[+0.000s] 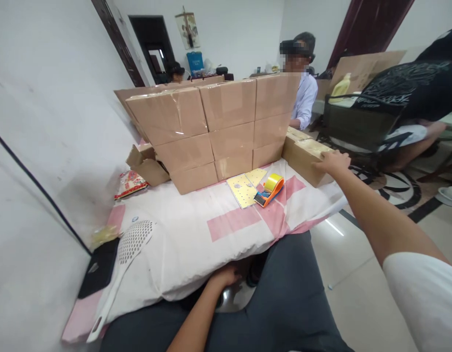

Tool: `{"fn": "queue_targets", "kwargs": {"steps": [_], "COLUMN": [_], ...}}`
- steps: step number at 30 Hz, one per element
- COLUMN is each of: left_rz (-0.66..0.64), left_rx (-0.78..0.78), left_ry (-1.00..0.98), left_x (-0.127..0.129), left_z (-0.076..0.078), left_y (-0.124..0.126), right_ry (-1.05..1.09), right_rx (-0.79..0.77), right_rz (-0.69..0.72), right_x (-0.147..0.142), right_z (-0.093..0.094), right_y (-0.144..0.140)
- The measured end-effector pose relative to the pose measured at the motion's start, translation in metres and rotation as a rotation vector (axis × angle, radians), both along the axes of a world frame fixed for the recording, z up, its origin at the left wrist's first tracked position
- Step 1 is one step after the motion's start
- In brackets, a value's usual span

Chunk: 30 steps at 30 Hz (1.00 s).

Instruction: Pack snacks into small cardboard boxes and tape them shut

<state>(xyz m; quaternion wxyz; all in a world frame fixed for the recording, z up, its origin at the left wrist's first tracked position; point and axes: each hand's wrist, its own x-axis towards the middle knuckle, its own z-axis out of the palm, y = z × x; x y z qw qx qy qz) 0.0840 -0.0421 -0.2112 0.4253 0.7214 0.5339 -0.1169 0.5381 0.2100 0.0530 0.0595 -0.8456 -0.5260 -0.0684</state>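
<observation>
My right hand (333, 161) rests on the near end of a cardboard box (303, 155) at the table's right edge. Its fingers lie over the top and the thumb is against the side. My left hand (226, 276) hangs low between my knees, just below the table edge. Its fingers are partly hidden, and I see nothing held in it. In front of me stands a wall of taped cardboard boxes (191, 151), stacked in rows. Before the stack, an orange tape dispenser (270, 189) with yellow tape lies partly on a yellow dotted sheet (240, 190).
A white slotted skimmer (132, 244) and a black phone-like slab (99, 269) lie at the left, near the wall. An opened small box (148, 168) and a red packet (130, 185) sit beside the stack. Other people (305, 93) sit beyond and to the right.
</observation>
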Motion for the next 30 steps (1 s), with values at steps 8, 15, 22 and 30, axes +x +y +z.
{"fn": "queue_targets", "kwargs": {"steps": [8, 15, 22, 30], "left_rz": [-0.074, -0.216, -0.13, -0.07], "left_rx": [0.075, 0.117, 0.069, 0.042], "left_ry": [0.003, -0.2, 0.188, -0.05], "left_x": [0.015, 0.014, 0.023, 0.02], "left_z": [0.039, 0.08, 0.062, 0.02], "left_y": [-0.01, -0.034, -0.027, -0.014], "right_ry": [0.143, 0.184, 0.142, -0.244], "right_rx": [0.263, 0.545, 0.047, 0.004], "right_rz": [0.025, 0.792, 1.584, 1.631], "right_x": [-0.015, -0.185, -0.434, -0.635], "right_z": [-0.002, -0.054, -0.089, -0.056], "right_y": [0.011, -0.044, -0.073, -0.012]}}
